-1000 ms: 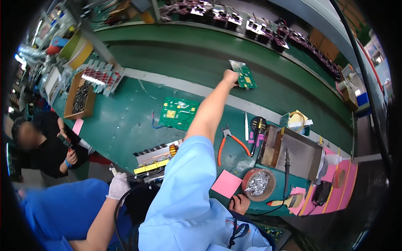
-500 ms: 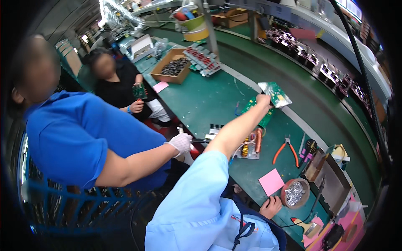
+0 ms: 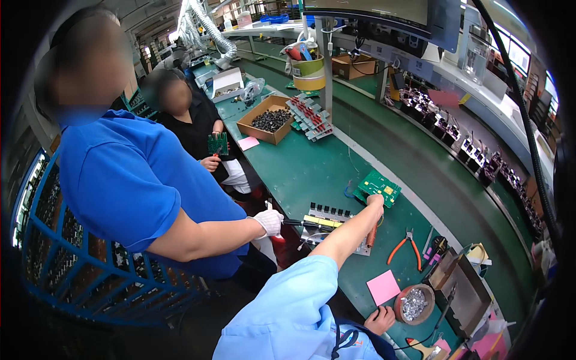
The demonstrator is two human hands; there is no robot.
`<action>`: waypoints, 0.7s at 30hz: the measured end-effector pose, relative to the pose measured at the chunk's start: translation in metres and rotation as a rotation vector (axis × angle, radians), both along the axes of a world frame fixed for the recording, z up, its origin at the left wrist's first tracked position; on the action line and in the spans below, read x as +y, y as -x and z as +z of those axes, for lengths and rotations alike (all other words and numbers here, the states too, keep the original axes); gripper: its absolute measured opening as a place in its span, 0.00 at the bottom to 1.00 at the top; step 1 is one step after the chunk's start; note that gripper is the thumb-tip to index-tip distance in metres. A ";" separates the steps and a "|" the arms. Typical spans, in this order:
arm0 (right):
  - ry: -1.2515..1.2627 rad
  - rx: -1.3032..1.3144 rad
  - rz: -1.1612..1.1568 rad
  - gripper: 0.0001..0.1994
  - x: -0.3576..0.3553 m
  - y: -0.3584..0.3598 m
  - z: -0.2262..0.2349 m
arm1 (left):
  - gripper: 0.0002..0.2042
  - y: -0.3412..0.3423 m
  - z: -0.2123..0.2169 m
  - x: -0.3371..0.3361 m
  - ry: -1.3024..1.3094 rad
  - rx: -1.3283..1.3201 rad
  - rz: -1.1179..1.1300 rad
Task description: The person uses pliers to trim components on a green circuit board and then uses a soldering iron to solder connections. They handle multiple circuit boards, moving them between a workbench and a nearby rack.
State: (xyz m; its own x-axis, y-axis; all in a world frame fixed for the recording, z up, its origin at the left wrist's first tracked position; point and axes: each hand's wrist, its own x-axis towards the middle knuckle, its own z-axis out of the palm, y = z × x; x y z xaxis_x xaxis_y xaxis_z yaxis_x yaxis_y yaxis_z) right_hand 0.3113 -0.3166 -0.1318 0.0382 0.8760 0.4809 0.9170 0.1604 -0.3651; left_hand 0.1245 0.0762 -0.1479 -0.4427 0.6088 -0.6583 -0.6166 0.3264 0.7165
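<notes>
Right hand (image 3: 380, 318), low in the frame just right of centre, rests curled on the green surface (image 3: 312, 171) edge, fingers bent in but holding nothing I can make out, touching the near corner of a pink pad (image 3: 383, 287) and just left of a round dish (image 3: 414, 303) of shiny bits. Left hand (image 3: 375, 201), at mid-frame on an outstretched light-blue sleeve, has its fingers pressed down on the near edge of a green board (image 3: 378, 187) lying flat on the surface; the exact grip is hidden. Just below it lies a grey rack (image 3: 336, 222), and orange pliers (image 3: 405, 248) sit to the right. A co-worker's gloved hand (image 3: 268, 221), left of centre, holds a thin tool toward the rack. Farther, upper middle, stands a brown box (image 3: 267, 122) of dark parts.
</notes>
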 end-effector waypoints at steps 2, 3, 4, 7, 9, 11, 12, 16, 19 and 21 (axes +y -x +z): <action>-0.010 -0.022 -0.066 0.09 0.000 -0.009 -0.004 | 0.11 -0.036 0.050 -0.019 0.120 -0.041 -0.156; -0.007 -0.024 -0.115 0.09 -0.001 -0.014 -0.003 | 0.13 -0.055 0.084 -0.037 0.062 -0.073 -0.266; 0.000 -0.015 -0.131 0.09 -0.003 -0.015 -0.002 | 0.15 -0.059 0.119 -0.059 0.007 -0.098 -0.345; -0.020 -0.005 -0.056 0.08 0.000 -0.006 -0.004 | 0.17 -0.021 0.122 -0.071 -0.011 0.230 -0.516; -0.025 -0.006 -0.052 0.08 -0.001 -0.004 -0.004 | 0.18 -0.004 0.122 -0.087 -0.305 0.532 -0.636; -0.013 0.002 -0.080 0.08 -0.001 -0.005 0.000 | 0.17 0.006 0.144 -0.112 -0.549 0.696 -0.796; -0.014 -0.009 -0.085 0.09 -0.001 -0.007 -0.001 | 0.16 0.007 0.171 -0.137 -0.634 0.710 -0.886; 0.013 -0.016 -0.062 0.09 0.000 -0.004 0.005 | 0.10 0.021 0.227 -0.206 -0.853 0.791 -1.145; 0.035 -0.004 -0.061 0.09 0.000 -0.006 0.002 | 0.09 0.028 0.233 -0.237 -0.914 0.900 -1.270; 0.024 0.055 -0.063 0.10 0.002 -0.008 0.003 | 0.09 0.027 0.221 -0.250 -0.943 0.850 -1.354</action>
State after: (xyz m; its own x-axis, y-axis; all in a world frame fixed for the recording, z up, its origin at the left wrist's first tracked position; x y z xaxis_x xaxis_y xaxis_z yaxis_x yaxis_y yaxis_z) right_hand 0.3192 -0.3145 -0.1283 0.1199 0.8822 0.4553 0.9034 0.0933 -0.4186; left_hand 0.0978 -0.1736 0.0732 0.6093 0.7729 0.1771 0.2703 -0.4124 0.8700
